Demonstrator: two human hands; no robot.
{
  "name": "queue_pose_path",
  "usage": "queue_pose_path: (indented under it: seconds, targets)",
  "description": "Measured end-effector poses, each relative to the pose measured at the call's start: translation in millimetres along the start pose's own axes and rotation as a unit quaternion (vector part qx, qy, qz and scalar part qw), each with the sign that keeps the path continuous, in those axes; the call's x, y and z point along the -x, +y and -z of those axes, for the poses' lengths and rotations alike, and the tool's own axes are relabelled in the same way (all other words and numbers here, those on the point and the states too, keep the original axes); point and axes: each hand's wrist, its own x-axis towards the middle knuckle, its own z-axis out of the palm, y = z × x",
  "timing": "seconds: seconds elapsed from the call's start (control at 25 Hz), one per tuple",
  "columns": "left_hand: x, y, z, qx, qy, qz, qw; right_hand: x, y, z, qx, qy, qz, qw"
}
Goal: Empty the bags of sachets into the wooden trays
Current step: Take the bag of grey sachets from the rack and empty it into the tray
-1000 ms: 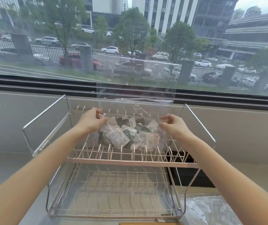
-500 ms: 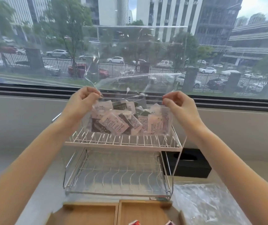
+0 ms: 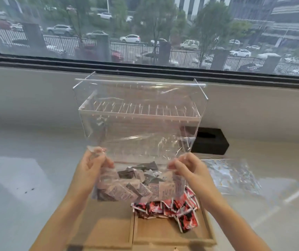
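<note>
- Grey counter point(image 3: 27, 178) under a window.
- Left hand point(image 3: 92, 167) and right hand point(image 3: 188, 167): fingers pinching clear bag point(image 3: 141, 142), sachets point(image 3: 136, 185) between them, above wooden trays point(image 3: 163, 230).

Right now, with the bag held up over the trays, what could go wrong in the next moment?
The clear bag is pinched only at its sides by the left hand and right hand; the thin film could slip. The pale sachets hang partly over the red sachets in the right tray, so tipping here could mix the kinds instead of filling the left tray. The bag is wider than one tray; some may spill onto the counter.
</note>
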Motion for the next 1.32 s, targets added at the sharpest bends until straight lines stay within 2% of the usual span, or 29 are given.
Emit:
queue_pose_path:
  seconds: [0.2,0.32,0.64,0.8,0.84,0.92,1.04,1.08,1.16,1.2,1.24,1.32]
  targets:
    - [31,-46,10,-0.028,-0.020,0.051,0.998,31,49,-9,-0.007,0.017,-0.085,0.996]
    - [38,-53,12,-0.032,-0.026,0.043,0.998,39,58,-6,0.002,0.048,-0.109,0.993]
    - [16,-19,15,0.010,-0.008,-0.061,0.998,20,13,21,-0.017,0.086,0.004,0.996]
    - [14,-3,10,-0.001,-0.018,-0.083,0.996,-8,-37,43,-0.146,0.090,0.004,0.985]
    - [14,1,9,-0.009,-0.025,-0.088,0.996,-17,-53,48,-0.140,0.089,0.005,0.986]
    - [17,7,6,-0.020,-0.048,-0.099,0.994,-32,-85,50,-0.061,0.049,0.026,0.997]
    - [23,16,-4,-0.034,-0.095,-0.114,0.988,-46,-122,25,0.094,-0.095,0.049,0.990]
    - [24,17,-7,-0.044,-0.107,-0.119,0.986,-48,-127,10,0.164,-0.160,0.048,0.972]
    - [26,17,-14,-0.066,-0.115,-0.132,0.982,-49,-123,-18,0.307,-0.287,0.047,0.906]
    - [27,16,-15,-0.078,-0.112,-0.138,0.981,-47,-115,-30,0.337,-0.334,0.042,0.879]
    - [27,15,-17,-0.086,-0.104,-0.143,0.981,-45,-107,-38,0.335,-0.367,0.027,0.867]
    - [30,15,-19,-0.081,-0.077,-0.136,0.984,-42,-94,-45,0.253,-0.409,-0.036,0.876]
